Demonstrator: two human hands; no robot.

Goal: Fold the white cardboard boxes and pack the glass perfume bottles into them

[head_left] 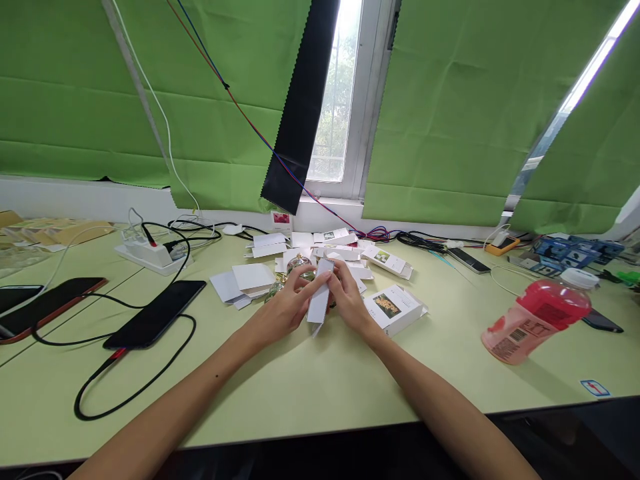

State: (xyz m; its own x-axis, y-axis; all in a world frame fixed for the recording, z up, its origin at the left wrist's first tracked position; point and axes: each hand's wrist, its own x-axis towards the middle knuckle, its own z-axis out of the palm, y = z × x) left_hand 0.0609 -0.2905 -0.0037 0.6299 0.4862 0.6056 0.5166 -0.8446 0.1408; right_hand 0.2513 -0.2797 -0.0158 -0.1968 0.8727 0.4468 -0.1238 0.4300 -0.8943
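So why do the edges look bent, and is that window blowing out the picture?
Head view: the wide lens bows the table edge and slants the green curtains; the window is overexposed, nearly white; both hands, left hand and right hand, and the small white box they hold stay evenly lit and fairly sharp, with a soft shadow under the forearms.

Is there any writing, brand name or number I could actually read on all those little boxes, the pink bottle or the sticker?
No text is legible anywhere.
Small white box held in both hands: plain side showing.
Picture boxes: printed lines too small to read.
Pink bottle: label and barcode blurred.
Sticker at the table edge: a red mark, unreadable.
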